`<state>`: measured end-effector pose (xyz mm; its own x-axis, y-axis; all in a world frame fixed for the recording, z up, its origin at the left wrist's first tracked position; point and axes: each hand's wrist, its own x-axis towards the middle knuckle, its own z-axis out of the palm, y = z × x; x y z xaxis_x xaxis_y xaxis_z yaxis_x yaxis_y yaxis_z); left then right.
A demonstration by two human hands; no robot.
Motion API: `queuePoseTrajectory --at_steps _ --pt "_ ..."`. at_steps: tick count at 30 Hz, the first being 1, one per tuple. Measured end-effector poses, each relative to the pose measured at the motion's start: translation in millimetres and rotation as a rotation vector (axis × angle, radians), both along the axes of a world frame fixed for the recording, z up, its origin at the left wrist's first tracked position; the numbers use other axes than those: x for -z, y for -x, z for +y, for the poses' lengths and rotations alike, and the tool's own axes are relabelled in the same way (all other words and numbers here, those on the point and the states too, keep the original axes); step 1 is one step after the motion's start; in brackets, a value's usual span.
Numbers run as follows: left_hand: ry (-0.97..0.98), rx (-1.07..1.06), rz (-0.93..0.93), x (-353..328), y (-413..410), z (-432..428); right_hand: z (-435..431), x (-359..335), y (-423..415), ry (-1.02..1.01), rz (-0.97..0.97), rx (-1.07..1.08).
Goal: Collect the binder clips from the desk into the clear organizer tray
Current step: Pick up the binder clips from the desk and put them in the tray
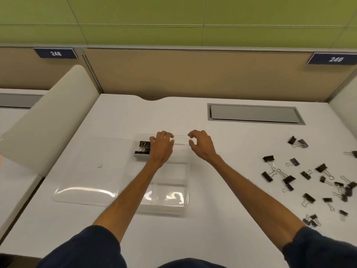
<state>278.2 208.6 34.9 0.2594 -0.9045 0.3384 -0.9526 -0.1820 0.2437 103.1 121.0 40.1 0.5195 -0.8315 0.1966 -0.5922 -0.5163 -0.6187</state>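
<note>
White tabletop (pixel 222 219); clear lid (pixel 87 190) lies flat at left, against the clear organizer tray (pixel 173 202); stored binder clips (pixel 143 147), black, sit in the tray's far-left compartment; left grip (pixel 162 146) just beside them, fingers bent down at the far wall, hold cannot be told; right grip (pixel 201 146) at the far-right corner, loosely curled, thumb and forefinger apart, holding nothing; loose binder clips (pixel 309 180) scattered well right.

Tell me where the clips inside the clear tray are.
In the head view, the clips lie in the far-left corner of the clear tray, just left of the left hand.
</note>
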Motion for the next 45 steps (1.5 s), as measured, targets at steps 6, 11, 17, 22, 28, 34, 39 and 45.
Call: queuePoseTrajectory --at_steps 6,11,17,22,28,34,39,45 --pt "-0.016 0.106 0.042 2.3 60.8 -22.2 -9.7 3.6 73.1 -0.036 0.048 0.108" --pt "-0.028 0.192 0.064 7.0 109.2 -35.3 -14.9 7.9 130.5 -0.061 0.076 0.191" --pt "-0.085 0.257 0.094 17.3 161.8 -46.6 -17.2 12.5 189.1 -0.078 0.080 0.261" --pt "-0.133 0.299 0.114 18.7 197.9 -60.2 -20.3 12.1 229.6 -0.078 0.059 0.309" --pt "-0.157 0.316 0.128 22.5 237.0 -75.8 -27.8 17.8 278.1 -0.118 0.054 0.347" --pt "-0.187 0.342 0.147 28.1 284.2 -92.5 -34.7 25.2 332.5 -0.096 0.080 0.385" --pt "-0.203 0.397 0.162 30.1 330.8 -108.2 -43.1 24.7 378.2 -0.092 0.068 0.440" --pt "-0.230 0.478 0.178 34.2 381.8 -123.5 -49.1 32.4 431.1 -0.124 0.069 0.531"
